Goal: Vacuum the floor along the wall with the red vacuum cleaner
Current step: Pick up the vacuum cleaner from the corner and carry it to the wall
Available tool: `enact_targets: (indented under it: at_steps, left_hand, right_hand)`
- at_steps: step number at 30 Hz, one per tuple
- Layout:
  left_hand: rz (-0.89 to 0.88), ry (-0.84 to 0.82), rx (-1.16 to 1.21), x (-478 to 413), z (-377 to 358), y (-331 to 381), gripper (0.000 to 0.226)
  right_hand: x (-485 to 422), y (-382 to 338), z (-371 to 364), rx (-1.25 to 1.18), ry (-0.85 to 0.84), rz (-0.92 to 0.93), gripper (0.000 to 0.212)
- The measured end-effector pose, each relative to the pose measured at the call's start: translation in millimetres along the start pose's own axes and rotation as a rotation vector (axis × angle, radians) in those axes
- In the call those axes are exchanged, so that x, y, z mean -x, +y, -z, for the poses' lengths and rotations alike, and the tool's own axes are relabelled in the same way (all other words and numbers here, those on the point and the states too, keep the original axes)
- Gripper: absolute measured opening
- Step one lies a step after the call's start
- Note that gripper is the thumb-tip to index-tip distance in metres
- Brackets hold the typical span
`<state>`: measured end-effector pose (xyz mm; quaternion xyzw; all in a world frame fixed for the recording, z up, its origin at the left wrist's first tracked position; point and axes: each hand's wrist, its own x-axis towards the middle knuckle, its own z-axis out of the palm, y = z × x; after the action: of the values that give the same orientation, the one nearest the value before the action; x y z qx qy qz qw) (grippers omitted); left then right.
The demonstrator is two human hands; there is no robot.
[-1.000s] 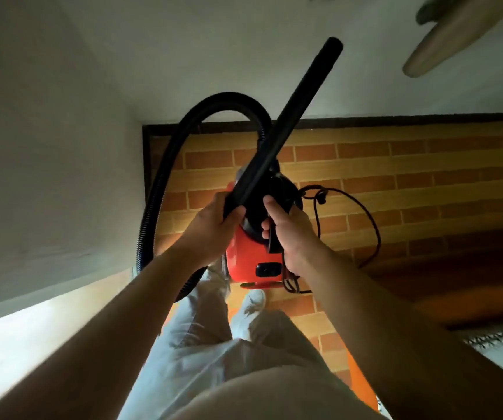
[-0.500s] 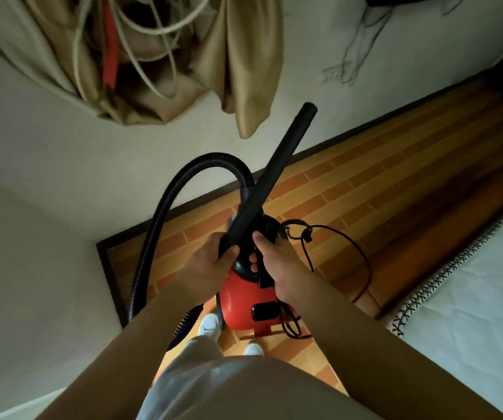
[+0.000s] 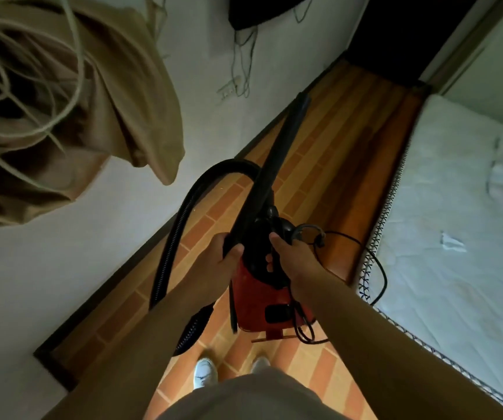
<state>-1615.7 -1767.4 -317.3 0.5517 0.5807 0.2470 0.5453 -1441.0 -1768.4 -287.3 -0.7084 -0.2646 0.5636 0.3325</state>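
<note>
- Wall (image 3: 47, 268) on my left; tiled floor (image 3: 335, 165) strip runs between it and the mattress (image 3: 456, 207).
- Red vacuum cleaner (image 3: 259, 301) held off the floor in front of me, above my shoes.
- Hose (image 3: 180, 219) loops up on the wall side; power cord (image 3: 377, 268) trails toward the mattress, plug end not visible.
- Wand (image 3: 277, 153): nozzle raised, pointing along the wall, not touching the floor.
- Left hand (image 3: 216, 262): grip wrapped around the wand's base.
- Right hand (image 3: 295, 262): grip curled round the top handle.
- Judgement: still setup; whole strip left.
</note>
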Motion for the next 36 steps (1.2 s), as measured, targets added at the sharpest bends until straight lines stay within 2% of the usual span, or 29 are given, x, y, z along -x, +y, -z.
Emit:
enact_targets:
  at_steps: [3, 9, 23, 31, 36]
  left_hand:
    - [-0.027, -0.051, -0.012, -17.6, -6.0, 15.4, 0.042]
    - [-0.035, -0.101, -0.029, -53.1, -23.0, 37.5, 0.039]
    - [-0.077, -0.076, -0.065, -162.9, -68.8, 95.4, 0.036]
    - [-0.087, -0.119, -0.043, -248.5, -68.3, 124.1, 0.03]
    - [-0.103, -0.206, -0.026, -319.9, -61.6, 140.8, 0.038]
  right_hand:
    - [-4.0, -10.3, 9.5, -0.042, 0.038, -0.007, 0.019]
    - [-33.1, -23.8, 30.8, -0.14, 0.053, -0.033, 0.029]
    - [-120.2, -86.6, 104.9, -0.238, -0.002, 0.022, 0.023]
    - [-196.5, -132.3, 116.9, -0.268, 0.074, -0.004, 0.023]
    - [-252.7, -156.0, 117.6, -0.304, 0.168, -0.031, 0.032]
